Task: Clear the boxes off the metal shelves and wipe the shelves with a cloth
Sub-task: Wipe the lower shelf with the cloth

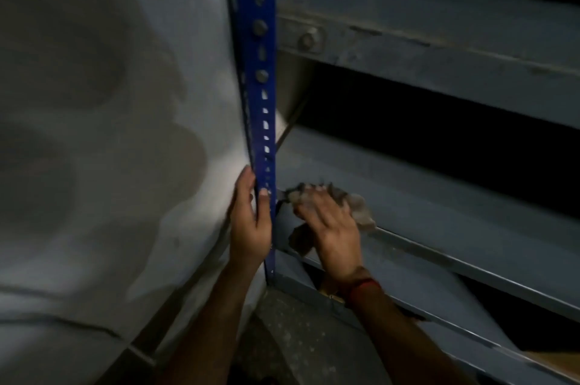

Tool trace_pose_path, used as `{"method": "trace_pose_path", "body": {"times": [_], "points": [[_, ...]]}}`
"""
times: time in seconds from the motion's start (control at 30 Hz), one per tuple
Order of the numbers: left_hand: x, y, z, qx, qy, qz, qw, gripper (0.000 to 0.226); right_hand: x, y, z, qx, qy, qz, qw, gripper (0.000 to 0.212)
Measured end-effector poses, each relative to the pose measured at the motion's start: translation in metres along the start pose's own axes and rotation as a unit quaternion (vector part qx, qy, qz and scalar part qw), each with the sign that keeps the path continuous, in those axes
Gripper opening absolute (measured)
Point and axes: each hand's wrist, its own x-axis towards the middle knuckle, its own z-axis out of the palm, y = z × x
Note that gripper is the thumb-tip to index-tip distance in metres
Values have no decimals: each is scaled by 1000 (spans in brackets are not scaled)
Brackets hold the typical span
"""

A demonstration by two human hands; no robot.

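A grey metal shelf point(439, 205) runs from the centre to the right. My right hand point(329, 227) presses a grey crumpled cloth point(361, 209) onto the shelf's near left corner, fingers spread over it. My left hand point(251, 224) grips the blue slotted upright post point(262, 86) of the rack, thumb on its front face. A higher grey shelf point(439, 39) sits above, and a lower shelf edge point(408, 318) shows beneath my right wrist. No boxes are visible on these shelves.
A pale stained wall point(110, 133) fills the left half, right against the post. Speckled floor point(298, 337) shows between my forearms. A brownish cardboard-like corner point(546, 359) peeks out at the lower right. The scene is dim.
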Motion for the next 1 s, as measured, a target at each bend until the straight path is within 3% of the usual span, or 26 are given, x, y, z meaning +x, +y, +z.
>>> {"method": "trace_pose_path", "body": {"times": [0.07, 0.23, 0.3, 0.37, 0.53, 0.6, 0.83, 1.0], "points": [[1, 5, -1, -58, -18, -85, 995, 37, 21, -9, 13, -30, -42, -99, 994, 47], [22, -18, -1, -194, -67, -235, 950, 37, 29, -2, 0, -38, -40, -184, 981, 46], [22, -28, -6, -226, -81, -274, 931, 48, 41, -12, -4, -29, -53, -226, 972, 45], [20, -32, -6, -223, -71, -289, 928, 53, 57, -24, 2, -72, -80, -267, 958, 50], [30, -23, -1, -245, -73, -265, 930, 44, 91, -14, -4, -187, -55, -345, 918, 50], [27, -20, 1, -311, -85, -275, 906, 41, 102, -13, -21, -178, -21, -344, 922, 45], [22, -25, -1, -291, -76, -267, 916, 37, 163, -45, -101, -99, 202, -199, 954, 41], [24, -22, -1, -274, -83, -274, 918, 37, 146, -43, -67, -71, 183, -206, 959, 40]]}}
